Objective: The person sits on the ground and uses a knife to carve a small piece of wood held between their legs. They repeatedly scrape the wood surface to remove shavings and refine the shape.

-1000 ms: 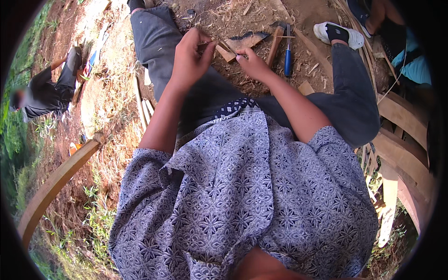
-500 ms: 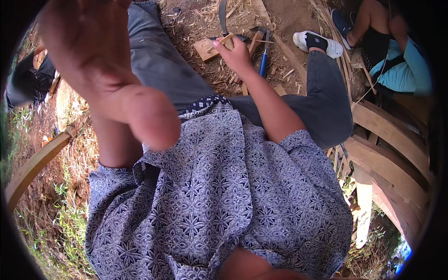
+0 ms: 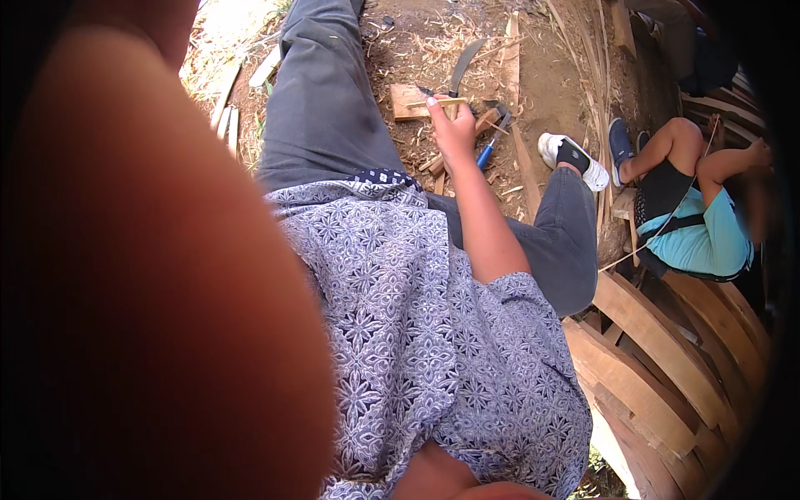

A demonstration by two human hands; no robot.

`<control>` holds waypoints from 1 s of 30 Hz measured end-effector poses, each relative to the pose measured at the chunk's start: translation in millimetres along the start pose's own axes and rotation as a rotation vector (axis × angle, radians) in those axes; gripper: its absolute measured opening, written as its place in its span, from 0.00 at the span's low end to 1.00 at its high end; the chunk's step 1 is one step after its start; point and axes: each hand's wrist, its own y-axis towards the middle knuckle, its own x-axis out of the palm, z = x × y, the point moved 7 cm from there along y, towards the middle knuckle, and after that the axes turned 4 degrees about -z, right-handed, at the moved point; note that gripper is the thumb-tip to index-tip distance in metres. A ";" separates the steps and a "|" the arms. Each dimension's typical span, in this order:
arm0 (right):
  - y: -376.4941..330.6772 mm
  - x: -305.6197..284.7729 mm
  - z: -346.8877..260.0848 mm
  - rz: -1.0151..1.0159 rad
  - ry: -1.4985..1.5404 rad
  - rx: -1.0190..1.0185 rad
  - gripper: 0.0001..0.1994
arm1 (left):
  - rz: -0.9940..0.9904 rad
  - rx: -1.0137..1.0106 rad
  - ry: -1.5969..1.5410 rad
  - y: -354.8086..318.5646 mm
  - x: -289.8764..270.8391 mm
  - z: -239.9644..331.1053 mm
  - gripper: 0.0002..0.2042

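My right hand [image 3: 454, 133] is closed around the handle of a curved knife [image 3: 464, 68], its dark blade pointing away from me. A thin wooden strip [image 3: 425, 103] lies crosswise at the same fingers, pinched under the thumb. Just beyond that hand sits a flat wooden block [image 3: 405, 98] on the ground. Large and blurred, my left hand [image 3: 183, 283] fills the left side close to the lens; its fingers cannot be made out, nor whether it holds anything.
A blue-handled tool [image 3: 485, 155] and a wooden-handled tool [image 3: 486, 122] lie beside my right hand. Wood shavings [image 3: 433, 42] litter the dirt. Curved planks [image 3: 658, 333] are stacked at the right, near a seated person in a turquoise shirt [image 3: 704, 233]. My legs stretch forward.
My left hand has come much nearer the lens and now covers the left side. The whole view has shifted, showing more of the seated person. My right hand keeps its hold.
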 end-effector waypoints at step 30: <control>14.1 -0.5 28.0 -0.234 0.013 0.176 0.08 | -0.101 -0.776 0.796 -257.9 -34.8 -240.0 0.11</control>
